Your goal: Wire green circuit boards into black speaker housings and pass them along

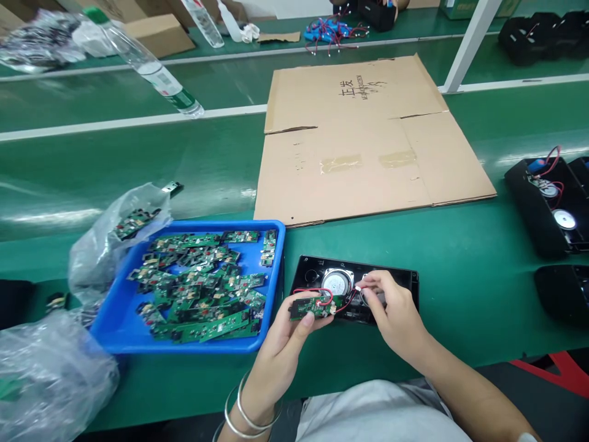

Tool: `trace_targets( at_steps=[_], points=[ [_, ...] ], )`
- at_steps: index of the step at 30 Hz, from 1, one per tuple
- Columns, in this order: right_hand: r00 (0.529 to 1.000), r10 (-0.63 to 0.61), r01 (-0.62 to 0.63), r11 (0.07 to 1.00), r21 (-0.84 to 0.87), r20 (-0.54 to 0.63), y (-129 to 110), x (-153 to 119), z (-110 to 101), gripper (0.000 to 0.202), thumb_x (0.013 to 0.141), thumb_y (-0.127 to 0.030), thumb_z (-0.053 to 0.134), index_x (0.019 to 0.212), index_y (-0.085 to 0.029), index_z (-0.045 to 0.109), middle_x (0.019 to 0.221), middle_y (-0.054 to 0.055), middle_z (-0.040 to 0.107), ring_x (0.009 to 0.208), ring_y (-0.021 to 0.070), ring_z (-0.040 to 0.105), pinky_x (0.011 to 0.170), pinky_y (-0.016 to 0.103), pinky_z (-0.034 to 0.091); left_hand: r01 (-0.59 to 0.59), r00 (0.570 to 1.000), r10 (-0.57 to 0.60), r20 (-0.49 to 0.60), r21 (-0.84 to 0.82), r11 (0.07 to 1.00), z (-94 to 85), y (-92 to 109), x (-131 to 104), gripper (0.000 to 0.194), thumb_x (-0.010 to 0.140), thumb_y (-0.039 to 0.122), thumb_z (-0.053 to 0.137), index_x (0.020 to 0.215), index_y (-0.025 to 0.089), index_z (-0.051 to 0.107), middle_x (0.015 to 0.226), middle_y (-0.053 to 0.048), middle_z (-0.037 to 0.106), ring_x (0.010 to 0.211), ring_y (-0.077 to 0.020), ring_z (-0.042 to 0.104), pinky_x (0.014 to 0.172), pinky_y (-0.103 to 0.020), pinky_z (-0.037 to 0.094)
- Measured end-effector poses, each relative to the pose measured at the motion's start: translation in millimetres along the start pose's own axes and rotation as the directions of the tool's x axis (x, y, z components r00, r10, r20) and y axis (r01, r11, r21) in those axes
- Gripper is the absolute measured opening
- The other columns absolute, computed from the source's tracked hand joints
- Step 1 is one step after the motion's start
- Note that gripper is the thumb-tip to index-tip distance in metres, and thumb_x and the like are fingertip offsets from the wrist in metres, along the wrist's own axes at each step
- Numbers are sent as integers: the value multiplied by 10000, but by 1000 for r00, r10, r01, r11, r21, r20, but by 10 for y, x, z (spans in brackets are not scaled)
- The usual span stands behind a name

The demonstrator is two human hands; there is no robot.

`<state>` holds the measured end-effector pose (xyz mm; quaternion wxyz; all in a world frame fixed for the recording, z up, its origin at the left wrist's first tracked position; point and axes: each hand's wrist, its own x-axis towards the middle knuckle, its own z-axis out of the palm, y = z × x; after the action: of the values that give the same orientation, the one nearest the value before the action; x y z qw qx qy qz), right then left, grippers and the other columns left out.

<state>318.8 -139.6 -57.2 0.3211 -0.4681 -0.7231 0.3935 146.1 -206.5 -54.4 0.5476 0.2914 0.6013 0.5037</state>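
My left hand point(289, 331) grips a green circuit board point(306, 307) by its edges, thumb on top. Between thumb and fingertips, my right hand point(396, 310) pinches a small white connector point(358, 288) on red and black wires. Those wires run across to the board. Under both hands lies a black speaker housing point(409, 283), its inner side up, with a round silver speaker point(337, 282) showing. A second speaker is mostly covered by my right hand. Just left of my left hand, a blue tray point(184, 348) holds many loose circuit boards point(202, 291).
A flattened cardboard sheet point(368, 135) lies beyond the housing. Plastic bags point(99, 261) with boards sit at the left. Black speaker cases point(534, 202) stand at the right. On the raised shelf are a water bottle point(156, 73) and blue wired parts point(334, 29).
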Motion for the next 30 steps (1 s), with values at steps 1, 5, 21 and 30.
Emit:
trace_targets(
  at_steps=[1,5,21,30],
  points=[
    [1000,-21,20,1000,-19,-18,12,8,-14,142,890,-142,400,977,-186,502,917,67,648,826,160,627,712,293,528,4,1000,-4,3,0,1000,-2,4,-2,330,772,431,626,999,194,596,1032,-57,612,911,-220,638,814,-392,570],
    [980,-198,195,962,-190,2,28,37,-109,203,889,-174,421,1075,-167,502,1140,126,596,1106,226,528,898,419,482,61,997,-58,60,-46,997,-17,1,6,323,779,419,624,1013,199,582,1002,-49,628,893,-221,654,807,-395,571],
    [934,-186,339,728,-596,304,29,-31,-162,751,623,-258,722,1294,-156,400,1284,201,448,1126,362,419,881,525,338,-11,997,16,-79,63,998,74,118,-28,286,761,398,632,965,198,611,992,-42,660,878,-227,665,774,-373,579],
    [951,-213,307,725,-616,223,83,394,-206,661,611,-281,686,1207,-159,429,1294,178,437,1140,345,407,914,502,315,-211,968,229,-105,157,965,-18,-126,-34,404,703,280,699,1080,212,571,1128,-96,645,1037,-246,612,920,-382,489]
  ],
)
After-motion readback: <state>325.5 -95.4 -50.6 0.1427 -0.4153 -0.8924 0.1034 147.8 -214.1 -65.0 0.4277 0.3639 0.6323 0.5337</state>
